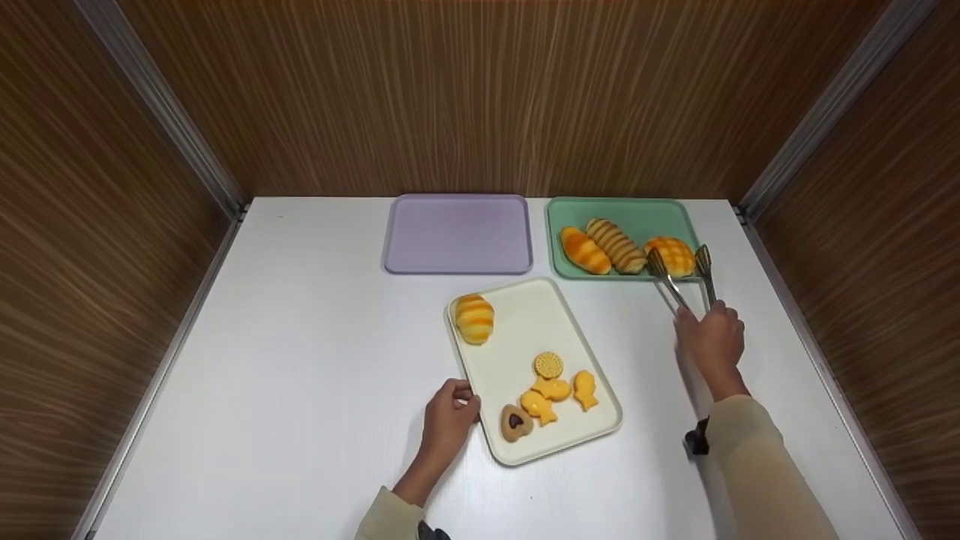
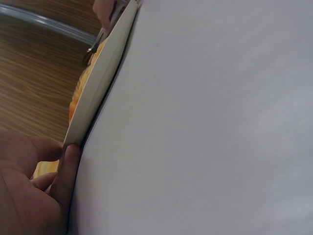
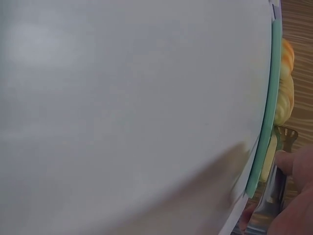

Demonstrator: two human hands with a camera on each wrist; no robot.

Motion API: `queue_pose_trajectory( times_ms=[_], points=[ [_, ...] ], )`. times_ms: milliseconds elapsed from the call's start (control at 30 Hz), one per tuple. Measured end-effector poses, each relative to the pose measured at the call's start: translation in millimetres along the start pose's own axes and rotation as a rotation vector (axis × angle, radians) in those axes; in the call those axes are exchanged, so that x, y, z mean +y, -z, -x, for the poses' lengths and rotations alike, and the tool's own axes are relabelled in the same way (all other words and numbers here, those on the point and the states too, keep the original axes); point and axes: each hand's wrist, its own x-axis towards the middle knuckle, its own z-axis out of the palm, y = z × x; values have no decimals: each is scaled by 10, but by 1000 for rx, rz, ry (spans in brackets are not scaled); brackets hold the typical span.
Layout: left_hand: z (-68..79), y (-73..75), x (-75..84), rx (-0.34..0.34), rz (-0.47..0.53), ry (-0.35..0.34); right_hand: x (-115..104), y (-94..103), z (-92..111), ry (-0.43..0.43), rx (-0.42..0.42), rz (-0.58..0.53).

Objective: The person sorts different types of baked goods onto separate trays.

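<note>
Beige sleeves [image 1: 761, 461], black wrist devices [image 1: 697, 438], bare hands [image 1: 714, 341]

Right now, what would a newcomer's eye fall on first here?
Probably the cream tray mid-table, with yellow fish-shaped pieces toward its near end and the left hand gripping its left edge. Next, likely, the metal tongs at the right, held spread open by the right hand at the grid-patterned bun on the green tray.

Shiny metal tongs [image 1: 670, 284], smooth matt cream tray [image 1: 519, 327]
</note>
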Motion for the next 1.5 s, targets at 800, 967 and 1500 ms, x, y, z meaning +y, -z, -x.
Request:
queue_pose_trajectory(
  times_ms=[800, 967, 1500],
  points=[
    [-14, -4, -21, 1, 12, -3, -674, -85, 474, 252, 80, -119],
    [-13, -4, -15, 1, 22, -4, -856, -195, 677, 292, 5, -120],
    [-5, -5, -3, 16, -17, -3, -1341, -569, 1354, 411, -164, -90]
  ],
)
